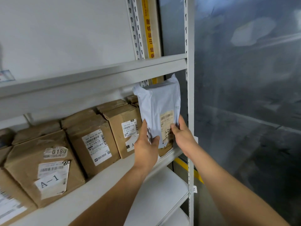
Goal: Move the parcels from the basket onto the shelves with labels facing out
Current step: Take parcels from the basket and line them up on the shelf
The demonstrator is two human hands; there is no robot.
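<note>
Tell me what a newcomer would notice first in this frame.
First, the grey poly mailer parcel, held upright by both hands at the right end of the middle shelf, label facing out: left hand grips its lower left edge, right hand its lower right by the label. Next, the row of brown cardboard boxes running left along that shelf, labels forward, the nearest marked A-1.

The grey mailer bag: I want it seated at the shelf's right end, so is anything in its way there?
Partly. A small brown box sits right behind the bag's lower edge, which both hands grip.
</note>
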